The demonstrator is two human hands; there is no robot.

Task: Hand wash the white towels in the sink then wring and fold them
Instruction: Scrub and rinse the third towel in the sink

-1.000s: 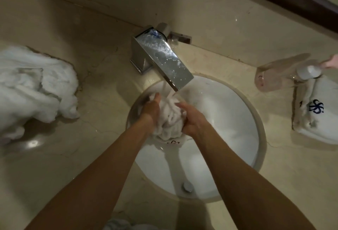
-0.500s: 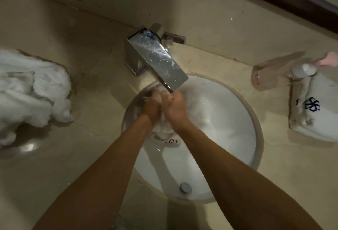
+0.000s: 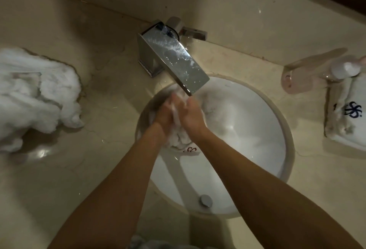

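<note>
Under the chrome faucet point(image 3: 174, 60), from our head view, we see both hands pressed together around a wet white towel point(image 3: 179, 137) in the round white sink point(image 3: 247, 130). Our left hand point(image 3: 165, 113) and right hand point(image 3: 191, 113) each curl around the bunched cloth, squeezing it between the palms. On the table point(image 3: 79, 169), a heap of white towels point(image 3: 33, 98) lies at left; a folded towel point(image 3: 348, 114) with a blue monogram lies at right.

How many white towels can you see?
3 for sure: one bunched between the left hand and right hand over the sink, a crumpled pile on the left counter, a folded one at right. More may be hidden.
</note>
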